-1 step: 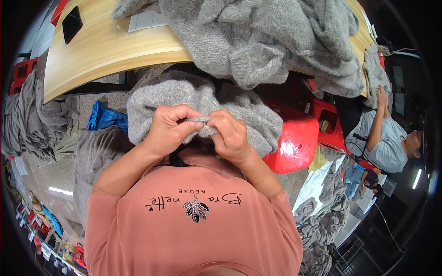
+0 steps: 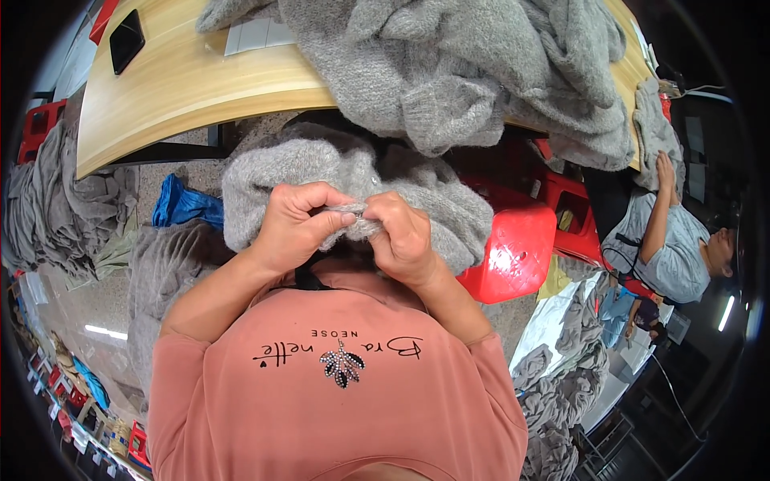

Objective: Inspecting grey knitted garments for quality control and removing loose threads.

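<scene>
A fluffy grey knitted garment (image 2: 277,172) lies bunched across my lap, close to my chest. My left hand (image 2: 297,224) pinches a small fold of its edge between thumb and forefinger. Right beside it, my right hand (image 2: 403,232) grips the same edge, and the fingertips of both hands almost meet. A small, pale, button-like dot (image 2: 375,182) shows on the knit just beyond the fingers. Whatever else may be between the fingertips is too small to make out.
Ahead, a heap of grey knitwear (image 2: 481,64) hangs over the edge of a wooden table (image 2: 184,88) with a black phone (image 2: 127,42) on it. A red stool (image 2: 517,252) stands at right, a blue cloth (image 2: 186,204) at left. Another person (image 2: 670,248) works at far right.
</scene>
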`<state>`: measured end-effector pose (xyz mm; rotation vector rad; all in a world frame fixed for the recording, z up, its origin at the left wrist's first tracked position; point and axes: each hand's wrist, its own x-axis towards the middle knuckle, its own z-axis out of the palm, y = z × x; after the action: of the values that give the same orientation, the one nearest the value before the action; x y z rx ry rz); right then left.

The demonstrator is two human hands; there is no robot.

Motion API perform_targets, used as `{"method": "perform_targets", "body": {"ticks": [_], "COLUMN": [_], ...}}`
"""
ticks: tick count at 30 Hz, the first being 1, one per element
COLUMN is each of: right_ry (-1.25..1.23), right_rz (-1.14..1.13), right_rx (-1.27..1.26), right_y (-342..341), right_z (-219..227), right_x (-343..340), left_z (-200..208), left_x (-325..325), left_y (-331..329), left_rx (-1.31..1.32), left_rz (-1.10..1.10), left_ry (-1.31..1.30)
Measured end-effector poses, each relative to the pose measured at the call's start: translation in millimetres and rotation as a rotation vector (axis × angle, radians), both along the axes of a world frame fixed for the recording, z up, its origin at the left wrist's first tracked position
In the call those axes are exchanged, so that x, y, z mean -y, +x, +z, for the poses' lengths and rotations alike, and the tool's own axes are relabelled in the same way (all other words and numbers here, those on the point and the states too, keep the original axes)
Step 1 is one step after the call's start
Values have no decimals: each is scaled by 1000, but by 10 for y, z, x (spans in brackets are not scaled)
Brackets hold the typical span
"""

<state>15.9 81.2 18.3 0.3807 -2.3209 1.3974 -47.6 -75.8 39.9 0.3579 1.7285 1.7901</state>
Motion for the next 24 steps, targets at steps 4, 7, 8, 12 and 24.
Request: {"method": "perform_targets", "body": {"ticks": [4, 7, 8, 12, 24], "right_ry": [66, 180, 142, -363, -222], "right_rz": [-127, -91, -72, 82, 19], "right_rx": [-7, 90, 134, 732, 383], "right_y": [-25, -1, -7, -42, -5], "right_z": [54, 51, 54, 172, 91], "right_x": [67, 37, 26, -106, -4], "left_z": [-27, -21, -22, -29, -21], "left_x": [-7, -5, -6, -29, -32], "left_y": [20, 36, 43, 92, 68], "left_rx": [-141, -154, -154, -287, -566], "left_rz": [60, 63, 64, 94, 85], "left_ry": [-25, -112, -112, -107, -99]}}
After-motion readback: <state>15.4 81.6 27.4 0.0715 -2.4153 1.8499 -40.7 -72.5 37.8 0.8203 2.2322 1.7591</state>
